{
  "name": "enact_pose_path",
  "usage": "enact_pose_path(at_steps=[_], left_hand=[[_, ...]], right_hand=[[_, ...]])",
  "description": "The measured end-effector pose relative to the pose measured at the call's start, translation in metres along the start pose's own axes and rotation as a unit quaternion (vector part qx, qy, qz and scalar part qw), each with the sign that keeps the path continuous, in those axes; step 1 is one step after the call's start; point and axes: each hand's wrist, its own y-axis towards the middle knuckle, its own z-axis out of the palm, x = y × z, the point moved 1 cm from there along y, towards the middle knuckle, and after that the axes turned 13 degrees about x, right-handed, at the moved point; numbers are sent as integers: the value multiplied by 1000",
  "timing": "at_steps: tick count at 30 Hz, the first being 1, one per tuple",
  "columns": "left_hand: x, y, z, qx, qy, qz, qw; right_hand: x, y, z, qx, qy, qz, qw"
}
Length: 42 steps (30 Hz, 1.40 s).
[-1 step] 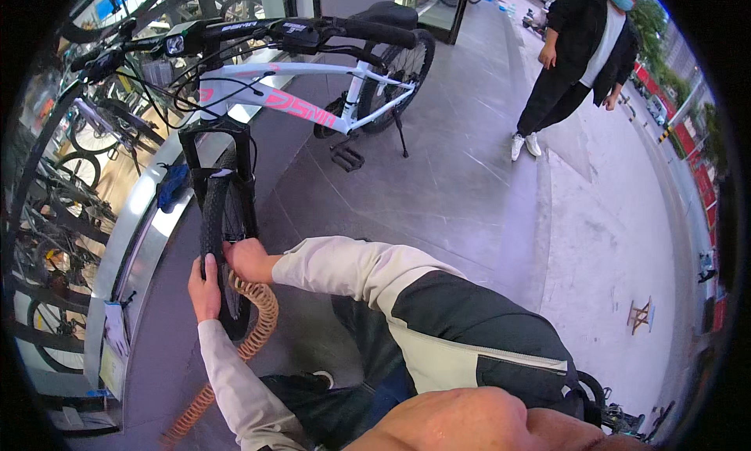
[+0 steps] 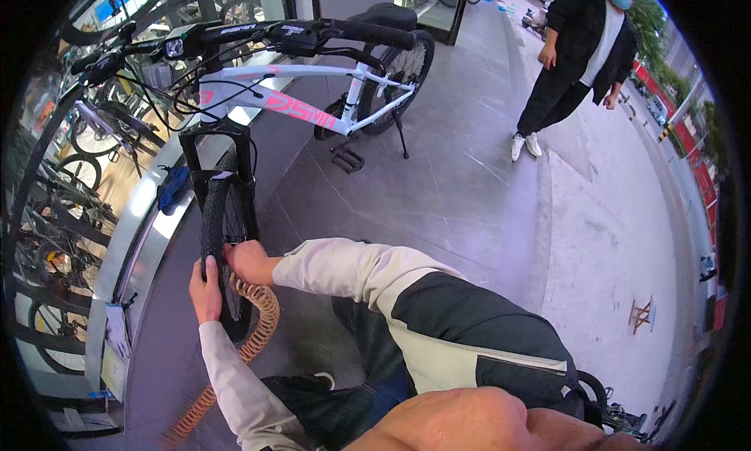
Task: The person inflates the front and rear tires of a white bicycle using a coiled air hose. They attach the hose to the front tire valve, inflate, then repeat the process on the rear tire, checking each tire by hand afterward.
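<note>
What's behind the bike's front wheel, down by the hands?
An orange coiled hose curls behind the front tyre, trailing along the floor. The left hand and right hand grip the tyre, hiding where the hose ends.

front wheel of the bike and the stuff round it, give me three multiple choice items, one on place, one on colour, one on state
1. Where are the left hand and right hand?
A. on the front tyre
B. on the saddle
C. on the pedal

2. What colour is the coiled hose by the wheel?
A. blue
B. orange
C. white

3. How does the bike stand?
A. lying flat
B. hung from a hook
C. upright on the pavement

Answers: 1 A, both hands rest against the tyre; 2 B, the coils are orange; 3 C, both wheels are on the ground, kickstand down.
</note>
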Motion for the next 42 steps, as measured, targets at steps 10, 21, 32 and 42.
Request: enact_pose_path(at_steps=[10, 21, 32, 42], left_hand=[[-2, 0, 1, -2, 20, 4, 1000], [2, -1, 3, 3, -22, 33, 999], [-28, -29, 1, -156, 64, 113, 979], [-31, -67, 8, 9, -132, 45, 990]], right_hand=[[-6, 13, 16, -1, -2, 10, 1000], [-2, 14, 13, -2, -18, -45, 999], [-28, 3, 2, 253, -146, 25, 956], [15, -61, -78, 88, 312, -134, 937]])
